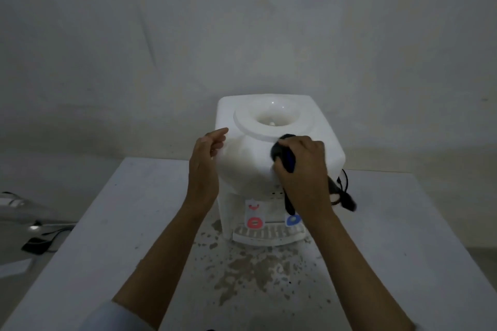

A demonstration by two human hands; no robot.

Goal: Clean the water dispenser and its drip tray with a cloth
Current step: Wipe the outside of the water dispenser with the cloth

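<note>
Right hand point(301, 166) grips my dark cloth point(285, 156), pressed on the water dispenser point(279, 142) top front, at 3 o'clock from the left hand point(205, 164), which rests loose-fingered on the dispenser's side. Drip tray point(269, 235) sits under the taps at the dispenser's foot. Dispenser stands on the white table point(134, 223), wall point(242, 21) at 12 o'clock.

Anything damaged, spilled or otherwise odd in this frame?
Yes: the table surface in front of the drip tray is blotched with dark patches and specks, either worn coating or wet spots; the image cannot settle which. The water dispenser stands upright and looks intact.
</note>
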